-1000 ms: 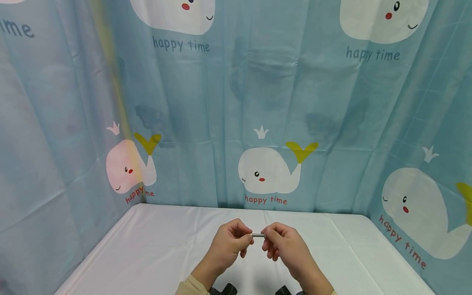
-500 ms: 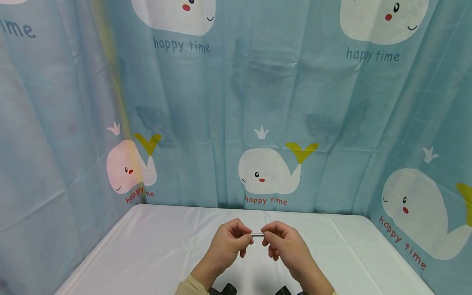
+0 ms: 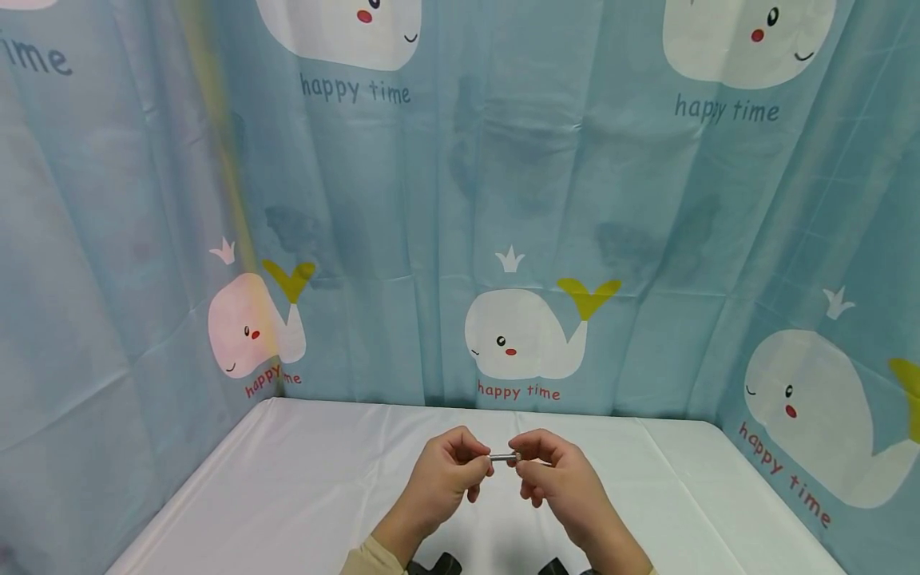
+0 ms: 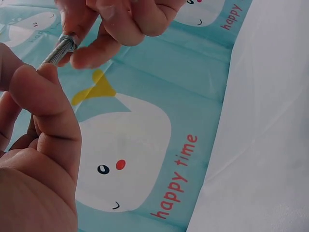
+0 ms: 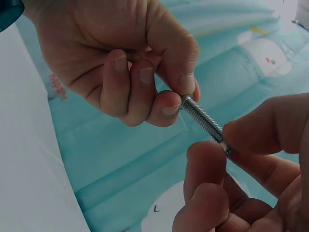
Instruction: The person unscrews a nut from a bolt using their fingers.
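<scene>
A short silvery threaded bolt (image 5: 203,118) is held level between both hands, above the table. My left hand (image 3: 446,475) pinches one end between thumb and forefinger, and a wider collar shows at those fingertips in the right wrist view. At the bolt's other end a hex nut (image 4: 69,41) shows beside the right fingers in the left wrist view. My right hand (image 3: 553,471) has its thumb and forefinger at either side of that nut, with a small gap showing between the tips in the head view. Its other fingers are curled beneath.
A white cloth covers the table (image 3: 323,479). Behind and at the sides hang blue curtains (image 3: 359,335) printed with whales. Black devices (image 3: 446,564) show near both wrists at the bottom edge.
My right thumb and forefinger have shifted against each other and now sit slightly farther apart, showing more of the bolt's end. The left hand and bolt stay nearly in place.
</scene>
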Motion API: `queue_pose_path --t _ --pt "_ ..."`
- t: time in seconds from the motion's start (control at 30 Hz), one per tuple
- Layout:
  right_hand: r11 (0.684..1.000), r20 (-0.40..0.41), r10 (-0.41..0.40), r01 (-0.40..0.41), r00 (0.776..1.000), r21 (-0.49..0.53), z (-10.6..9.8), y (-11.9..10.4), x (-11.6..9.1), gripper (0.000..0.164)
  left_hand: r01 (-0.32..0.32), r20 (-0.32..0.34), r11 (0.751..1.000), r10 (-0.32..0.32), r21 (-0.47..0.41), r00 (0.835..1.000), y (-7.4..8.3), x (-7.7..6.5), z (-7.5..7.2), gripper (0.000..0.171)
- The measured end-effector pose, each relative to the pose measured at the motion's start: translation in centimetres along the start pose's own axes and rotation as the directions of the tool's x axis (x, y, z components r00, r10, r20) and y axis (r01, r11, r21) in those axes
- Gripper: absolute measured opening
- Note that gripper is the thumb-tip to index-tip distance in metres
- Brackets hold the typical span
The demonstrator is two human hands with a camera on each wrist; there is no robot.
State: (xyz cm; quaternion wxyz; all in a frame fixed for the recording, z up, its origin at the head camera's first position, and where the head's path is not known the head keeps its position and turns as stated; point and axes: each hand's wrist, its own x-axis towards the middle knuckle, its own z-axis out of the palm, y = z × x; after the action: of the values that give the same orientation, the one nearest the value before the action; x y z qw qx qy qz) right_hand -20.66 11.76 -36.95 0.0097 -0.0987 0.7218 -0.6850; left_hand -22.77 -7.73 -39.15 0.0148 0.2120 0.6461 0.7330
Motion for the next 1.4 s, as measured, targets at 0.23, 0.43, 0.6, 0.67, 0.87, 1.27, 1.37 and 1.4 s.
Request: queue_pose_path --t 0.23,0.43,0.6,0.67,0.87,1.27,1.37,1.4 --pt "0.999 0.037 0.022 -0.021 0.999 -0.037 0.03 0.2 0.04 0.034 0.004 -0.006 1.0 -0.003 0.007 1.0 -0.02 -0.1 0.01 0.011" --pt "1.0 0.023 0.026 -0.025 0.999 -0.016 0.1 0.11 -0.01 0.03 0.007 -0.008 1.0 -0.007 0.011 1.0 -0.15 -0.11 0.02 0.011" --pt "0.999 0.045 0.038 -0.037 0.998 -0.017 0.01 0.22 -0.04 0.044 0.005 -0.008 1.0 -0.005 0.005 1.0 -0.1 -0.12 0.01 0.012" --pt "0.999 0.047 0.031 -0.029 0.998 -0.027 0.02 0.3 -0.08 0.044 0.001 -0.005 1.0 -0.001 0.001 1.0 -0.08 -0.1 0.04 0.011" --pt "1.0 0.024 0.004 -0.003 1.0 -0.03 0.1 0.24 -0.08 0.029 -0.003 0.001 1.0 0.003 0.004 1.0 0.06 -0.15 0.08 0.012" --pt "0.999 0.083 0.021 -0.018 0.996 -0.031 0.12 0.07 -0.15 0.045 -0.008 -0.003 1.0 0.008 0.01 1.0 0.02 -0.09 0.04 0.012" --pt "0.999 0.066 0.012 -0.008 0.998 -0.051 0.17 0.3 -0.05 0.041 -0.011 -0.001 1.0 0.011 0.009 1.0 0.03 -0.09 0.12 0.013" --pt "0.998 0.059 0.008 -0.005 0.998 -0.055 0.18 0.32 -0.03 0.038 -0.01 0.0 1.0 0.01 0.01 1.0 0.06 -0.12 0.13 0.013"
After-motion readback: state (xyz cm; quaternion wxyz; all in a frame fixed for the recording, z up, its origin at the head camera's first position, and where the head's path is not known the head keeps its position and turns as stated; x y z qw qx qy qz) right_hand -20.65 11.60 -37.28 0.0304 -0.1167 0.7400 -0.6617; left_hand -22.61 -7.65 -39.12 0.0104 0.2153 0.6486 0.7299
